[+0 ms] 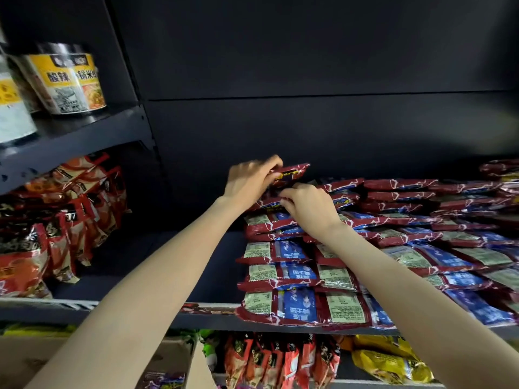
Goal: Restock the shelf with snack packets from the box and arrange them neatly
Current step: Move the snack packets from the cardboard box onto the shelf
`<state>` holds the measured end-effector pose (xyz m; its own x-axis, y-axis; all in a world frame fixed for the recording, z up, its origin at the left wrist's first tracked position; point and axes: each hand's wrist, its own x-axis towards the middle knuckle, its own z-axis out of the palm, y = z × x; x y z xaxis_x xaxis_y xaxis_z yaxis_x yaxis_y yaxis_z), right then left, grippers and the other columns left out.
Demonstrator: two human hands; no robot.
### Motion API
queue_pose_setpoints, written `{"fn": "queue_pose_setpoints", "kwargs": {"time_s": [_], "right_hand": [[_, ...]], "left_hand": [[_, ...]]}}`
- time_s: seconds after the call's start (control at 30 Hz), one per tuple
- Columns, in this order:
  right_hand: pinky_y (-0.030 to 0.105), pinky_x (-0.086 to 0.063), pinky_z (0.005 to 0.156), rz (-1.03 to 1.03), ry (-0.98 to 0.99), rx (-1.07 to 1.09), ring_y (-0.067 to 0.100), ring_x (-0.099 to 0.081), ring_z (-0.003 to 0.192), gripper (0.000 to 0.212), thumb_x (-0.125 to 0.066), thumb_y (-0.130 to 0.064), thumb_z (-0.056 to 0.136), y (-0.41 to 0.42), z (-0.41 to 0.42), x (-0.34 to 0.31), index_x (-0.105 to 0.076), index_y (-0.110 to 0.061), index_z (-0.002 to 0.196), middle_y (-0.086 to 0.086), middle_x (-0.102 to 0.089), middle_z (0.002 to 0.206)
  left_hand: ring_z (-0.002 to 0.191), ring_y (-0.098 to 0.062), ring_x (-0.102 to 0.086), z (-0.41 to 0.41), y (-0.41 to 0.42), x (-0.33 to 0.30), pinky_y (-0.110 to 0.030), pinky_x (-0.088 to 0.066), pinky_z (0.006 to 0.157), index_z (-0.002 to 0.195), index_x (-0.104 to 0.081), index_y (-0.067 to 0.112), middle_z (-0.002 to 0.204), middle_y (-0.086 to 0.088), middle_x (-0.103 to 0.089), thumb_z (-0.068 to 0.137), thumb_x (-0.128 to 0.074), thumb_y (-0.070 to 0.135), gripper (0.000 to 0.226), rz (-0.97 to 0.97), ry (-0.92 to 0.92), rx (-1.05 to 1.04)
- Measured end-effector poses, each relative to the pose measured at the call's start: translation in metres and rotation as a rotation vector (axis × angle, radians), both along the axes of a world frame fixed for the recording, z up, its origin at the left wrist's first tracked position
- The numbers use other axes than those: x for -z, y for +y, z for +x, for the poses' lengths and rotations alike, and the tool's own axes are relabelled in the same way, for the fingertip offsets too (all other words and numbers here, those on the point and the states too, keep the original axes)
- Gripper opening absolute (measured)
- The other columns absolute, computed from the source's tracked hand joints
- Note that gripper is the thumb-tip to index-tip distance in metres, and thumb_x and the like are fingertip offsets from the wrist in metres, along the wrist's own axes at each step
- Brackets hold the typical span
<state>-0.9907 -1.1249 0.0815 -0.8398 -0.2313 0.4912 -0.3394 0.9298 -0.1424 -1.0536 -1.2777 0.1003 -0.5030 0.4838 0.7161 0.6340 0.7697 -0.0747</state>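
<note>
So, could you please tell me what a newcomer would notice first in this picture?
Probably the two hands at centre: the left hand grips a red packet at the back, the right hand beside it. Next, the red-and-blue packets layered across the shelf to the right.

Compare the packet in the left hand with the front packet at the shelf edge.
The held packet is raised and tilted above the back rows, pinched by the left hand; the front packet lies flat at the shelf edge, untouched. The held one shows dark print, the front one a blue panel. Both have dark red wrappers.
</note>
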Motion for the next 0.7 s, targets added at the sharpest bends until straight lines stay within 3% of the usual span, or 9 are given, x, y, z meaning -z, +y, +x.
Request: {"fn": "queue_pose_setpoints", "kwargs": {"time_s": [0.13,0.23,0.33,0.4,0.5,0.7], "right_hand": [[0.032,-0.042,0.066,-0.008,0.013,0.059,0.031,-0.063,0.089,0.025,-0.049,-0.025,0.097,0.002,0.001,0.0,-0.066,-0.016,0.114,0.009,-0.065,0.102],[0.037,-0.048,0.072,-0.016,-0.007,0.094,0.032,-0.064,0.092,0.024,-0.051,-0.025,0.096,0.0,0.002,0.003,-0.065,-0.013,0.112,0.01,-0.063,0.111],[0.039,-0.051,0.073,-0.041,-0.003,0.103,0.034,-0.065,0.093,0.027,-0.053,-0.024,0.096,-0.001,0.006,0.006,-0.063,-0.012,0.117,0.009,-0.057,0.123],[0.036,-0.049,0.068,-0.044,0.074,0.097,0.033,-0.065,0.088,0.026,-0.054,-0.023,0.095,-0.003,0.013,0.004,-0.065,-0.01,0.114,0.009,-0.059,0.12],[0.039,-0.045,0.07,0.0,0.306,0.084,0.031,-0.063,0.077,0.017,-0.059,-0.019,0.089,-0.009,0.027,-0.002,-0.071,-0.009,0.097,0.009,-0.066,0.095],[0.038,-0.039,0.068,-0.018,0.572,0.031,0.022,-0.055,0.074,0.021,-0.049,-0.025,0.093,-0.039,0.087,-0.021,-0.066,-0.013,0.09,0.002,-0.064,0.079]], "left_hand": [[0.072,-0.026,-0.062,0.006,0.006,0.007,-0.03,-0.04,0.058,0.117,-0.052,0.02,0.082,-0.003,-0.066,0.1,-0.039,0.032,0.024,-0.106,-0.231,-0.054],[0.075,-0.019,-0.06,0.009,0.001,0.008,-0.028,-0.038,0.06,0.12,-0.05,0.026,0.08,0.005,-0.059,0.101,-0.037,0.035,0.026,-0.054,-0.472,-0.107],[0.096,-0.018,-0.057,0.013,-0.005,0.004,-0.03,-0.04,0.073,0.128,-0.049,0.03,0.105,0.002,-0.063,0.1,-0.036,0.038,0.032,-0.061,-0.579,-0.082],[0.11,-0.022,-0.055,0.018,-0.009,-0.001,-0.034,-0.044,0.082,0.131,-0.048,0.031,0.124,-0.001,-0.059,0.099,-0.038,0.037,0.034,-0.078,-0.562,-0.094],[0.112,-0.019,-0.056,0.034,-0.016,-0.01,-0.037,-0.049,0.084,0.128,-0.052,0.029,0.125,0.004,-0.06,0.096,-0.046,0.032,0.032,-0.013,-0.47,-0.116],[0.07,-0.003,-0.053,0.11,-0.049,-0.015,-0.028,-0.048,0.059,0.1,-0.066,0.027,0.074,0.017,-0.061,0.091,-0.053,0.028,0.016,0.17,-0.142,-0.087]]}}
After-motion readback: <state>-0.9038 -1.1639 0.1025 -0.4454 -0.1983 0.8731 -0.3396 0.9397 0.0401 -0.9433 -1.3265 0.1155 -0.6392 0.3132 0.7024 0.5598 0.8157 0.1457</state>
